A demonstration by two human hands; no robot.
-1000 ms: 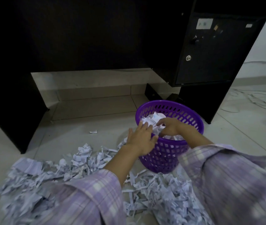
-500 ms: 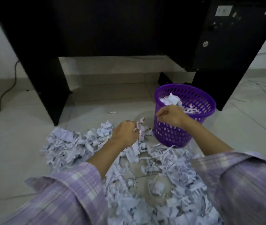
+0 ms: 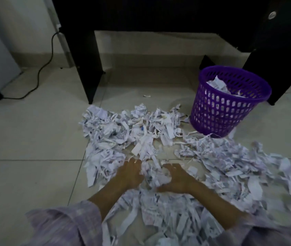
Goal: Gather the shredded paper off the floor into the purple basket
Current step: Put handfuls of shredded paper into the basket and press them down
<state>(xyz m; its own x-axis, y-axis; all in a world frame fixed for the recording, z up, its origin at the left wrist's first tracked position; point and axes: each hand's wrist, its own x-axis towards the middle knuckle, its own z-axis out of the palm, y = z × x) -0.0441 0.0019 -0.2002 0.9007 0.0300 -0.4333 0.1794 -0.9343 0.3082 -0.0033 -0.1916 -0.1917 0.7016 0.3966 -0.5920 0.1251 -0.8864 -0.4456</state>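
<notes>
1. The left hand (image 3: 130,174) lay palm down on the shredded paper (image 3: 141,139), forearm reaching in from the near left, fingers curled into the strips.
2. The right hand (image 3: 174,178) lay just beside it, fingers bent into the same clump, thumb low toward the near side.
3. Each grip closed on paper strips between the two hands.
4. The paper spread over the floor (image 3: 25,157), from centre to near right.
5. The purple basket (image 3: 230,110) stood upright at the far right, partly filled, touching the pile's edge.
</notes>
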